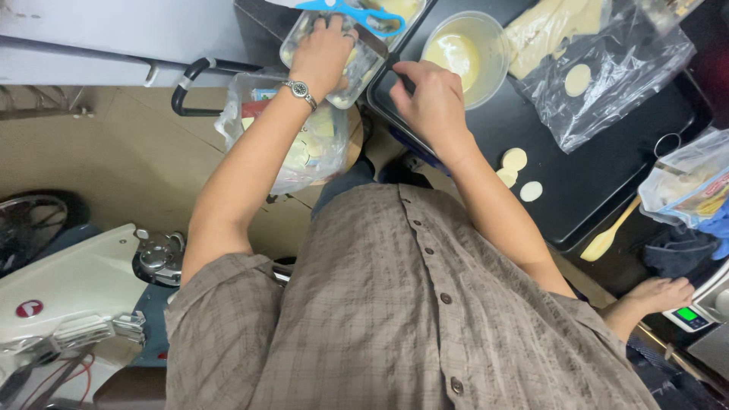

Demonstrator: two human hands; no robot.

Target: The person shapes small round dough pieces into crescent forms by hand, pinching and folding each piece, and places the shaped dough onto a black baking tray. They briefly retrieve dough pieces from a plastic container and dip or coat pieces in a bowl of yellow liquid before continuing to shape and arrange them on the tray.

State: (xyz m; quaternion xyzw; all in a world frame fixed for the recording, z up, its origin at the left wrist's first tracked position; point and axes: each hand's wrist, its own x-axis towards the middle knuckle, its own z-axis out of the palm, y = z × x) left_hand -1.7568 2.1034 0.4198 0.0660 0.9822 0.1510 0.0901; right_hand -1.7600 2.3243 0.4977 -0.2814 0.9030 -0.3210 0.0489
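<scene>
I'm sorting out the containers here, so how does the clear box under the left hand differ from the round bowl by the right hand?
The clear box is rectangular and see-through, while the round bowl is circular and cloudy. The left hand lies flat on the box; the right hand is beside the bowl, seemingly on the black tray. The bowl sits on that tray; the box sits off it. Both hold pale yellowish food.

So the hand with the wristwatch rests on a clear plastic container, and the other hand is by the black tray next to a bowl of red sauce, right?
Not quite: the head view shows the bowl holds a pale yellow, creamy mixture, not red sauce. The left hand with the wristwatch does rest on the clear plastic container, the right hand by the black tray.
</scene>
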